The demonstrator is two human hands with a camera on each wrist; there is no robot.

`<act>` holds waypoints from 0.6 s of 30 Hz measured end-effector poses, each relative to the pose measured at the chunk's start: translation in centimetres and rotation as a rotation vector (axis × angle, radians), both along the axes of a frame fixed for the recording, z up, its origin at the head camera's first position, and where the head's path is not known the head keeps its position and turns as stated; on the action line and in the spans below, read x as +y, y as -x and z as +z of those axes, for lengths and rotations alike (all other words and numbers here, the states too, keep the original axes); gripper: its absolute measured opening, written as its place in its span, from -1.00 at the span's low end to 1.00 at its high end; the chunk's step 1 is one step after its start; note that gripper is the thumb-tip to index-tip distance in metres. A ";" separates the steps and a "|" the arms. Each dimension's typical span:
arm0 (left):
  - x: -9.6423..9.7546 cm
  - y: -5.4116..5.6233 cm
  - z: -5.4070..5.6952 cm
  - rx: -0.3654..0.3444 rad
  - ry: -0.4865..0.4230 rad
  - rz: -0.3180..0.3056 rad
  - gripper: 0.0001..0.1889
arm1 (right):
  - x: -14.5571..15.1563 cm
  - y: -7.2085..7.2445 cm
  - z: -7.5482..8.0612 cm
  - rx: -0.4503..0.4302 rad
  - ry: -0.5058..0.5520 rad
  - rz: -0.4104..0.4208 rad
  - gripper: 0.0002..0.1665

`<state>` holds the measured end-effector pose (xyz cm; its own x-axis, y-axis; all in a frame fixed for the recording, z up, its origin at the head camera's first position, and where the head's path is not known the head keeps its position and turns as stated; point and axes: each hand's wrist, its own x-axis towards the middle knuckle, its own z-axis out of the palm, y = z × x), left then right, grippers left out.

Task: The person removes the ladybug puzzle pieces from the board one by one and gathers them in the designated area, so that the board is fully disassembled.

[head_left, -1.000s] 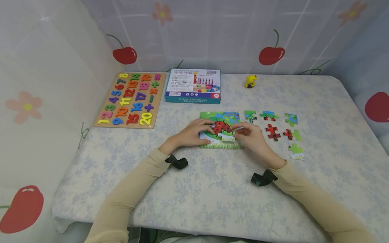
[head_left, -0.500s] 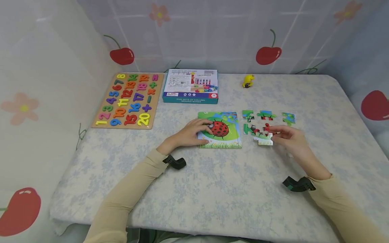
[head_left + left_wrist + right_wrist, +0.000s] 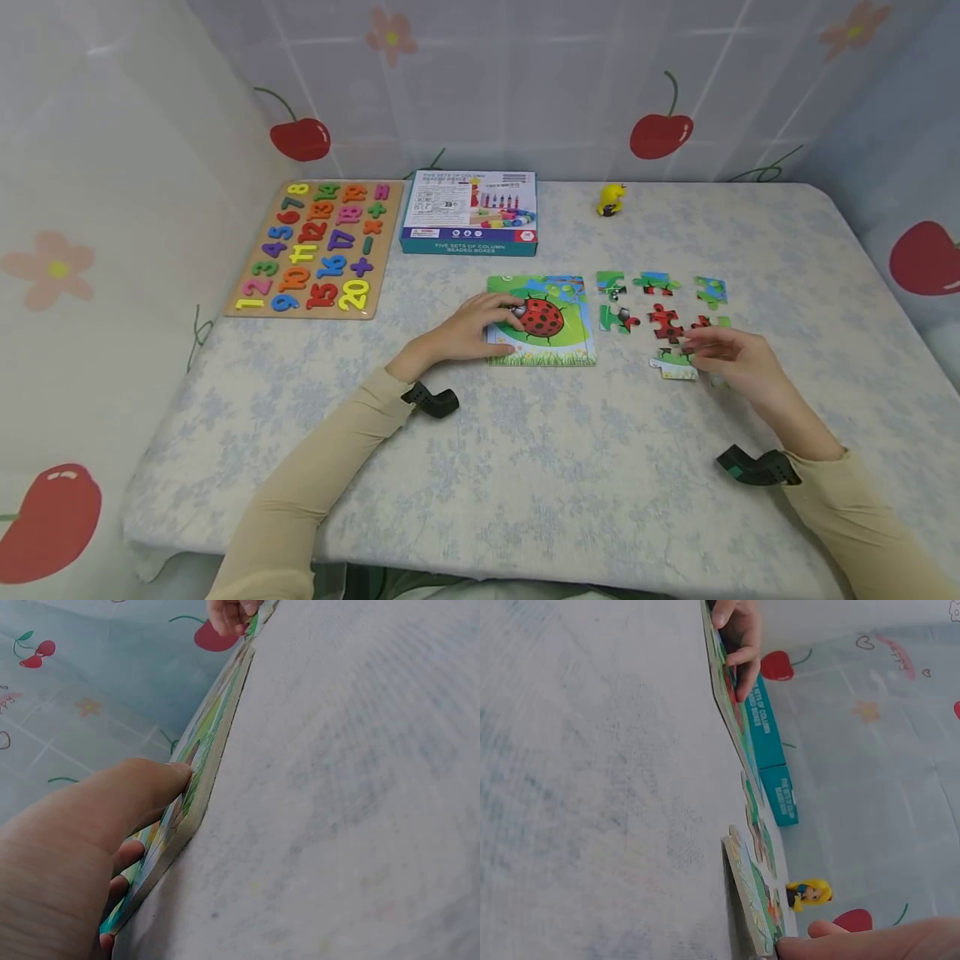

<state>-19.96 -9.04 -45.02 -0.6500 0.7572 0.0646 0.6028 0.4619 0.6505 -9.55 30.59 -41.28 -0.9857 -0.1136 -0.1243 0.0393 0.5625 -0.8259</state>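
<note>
My left hand [image 3: 480,327] rests on the left part of a ladybug puzzle board [image 3: 562,354]. The left wrist view shows its thumb [image 3: 176,774] touching the board's face near the edge. To the right, my right hand [image 3: 738,362] pinches a puzzle piece with grass printed on it [image 3: 677,367] by its right side. This piece looks slightly tilted off the cloth in the right wrist view. Around it lie loose puzzle pieces: a red spotted one [image 3: 665,322], one with a ladybug's head [image 3: 617,319], and several with sky or leaves. My right fingers partly cover others.
At the back left lies a wooden number board [image 3: 381,275] with coloured numerals. A bead set box [image 3: 468,242] stands beside it. A small yellow figurine [image 3: 611,200] stands at the back, behind the loose pieces. A patterned cloth [image 3: 525,475] covers the table.
My right hand has moved right from the board, carrying the grass piece to the loose pieces and lowering it below the red spotted one. The left hand has stayed on the board.
</note>
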 end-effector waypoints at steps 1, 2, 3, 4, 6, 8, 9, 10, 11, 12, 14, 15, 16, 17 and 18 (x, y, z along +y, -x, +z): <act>0.0 0.0 0.0 -0.001 -0.002 -0.001 -0.71 | 0.0 0.0 0.0 0.010 -0.023 0.001 -0.56; 0.0 0.0 0.0 -0.002 -0.004 -0.001 -0.71 | 0.1 -0.1 0.0 0.018 -0.044 0.002 -0.55; 0.0 0.0 0.0 0.000 -0.003 -0.002 -0.71 | 0.1 -0.1 0.0 0.024 -0.055 0.003 -0.55; 0.0 0.0 0.0 0.001 -0.002 -0.003 -0.71 | 0.2 -0.1 0.0 0.029 -0.064 0.002 -0.54; 0.0 0.1 0.0 0.009 0.005 -0.006 -0.69 | 0.2 -0.1 0.0 0.034 -0.072 0.001 -0.54; 0.0 0.0 0.1 0.010 0.010 -0.008 -0.68 | 0.1 0.1 0.1 0.030 -0.066 -0.001 -0.55; -0.1 0.1 0.1 0.010 0.012 -0.009 -0.65 | 0.0 0.2 0.1 0.031 -0.058 0.001 -0.55; -0.1 0.1 0.2 0.006 0.010 -0.010 -0.62 | -0.2 0.3 0.2 0.028 -0.052 0.003 -0.55; -0.1 0.1 0.2 0.005 0.010 -0.010 -0.59 | -0.5 0.4 0.2 0.028 -0.048 0.009 -0.56; -0.2 0.1 0.2 0.001 0.007 -0.010 -0.56 | -0.8 0.6 0.2 0.028 -0.039 0.015 -0.56; -0.2 0.1 0.2 0.001 0.005 -0.013 -0.49 | -1.6 1.0 0.3 0.035 -0.026 0.035 -0.58; -0.2 0.1 0.2 0.000 0.004 -0.015 -0.45 | -2.0 1.2 0.3 0.039 -0.027 0.045 -0.59; -0.2 0.1 0.2 0.002 0.004 -0.019 -0.41 | -2.5 1.5 0.4 0.044 -0.028 0.057 -0.60; -0.2 0.2 0.2 0.004 0.007 -0.024 -0.37 | -3.1 1.7 0.4 0.052 -0.033 0.069 -0.61; -0.2 0.2 0.2 0.004 0.011 -0.029 -0.32 | -3.7 1.9 0.4 0.054 -0.028 0.081 -0.63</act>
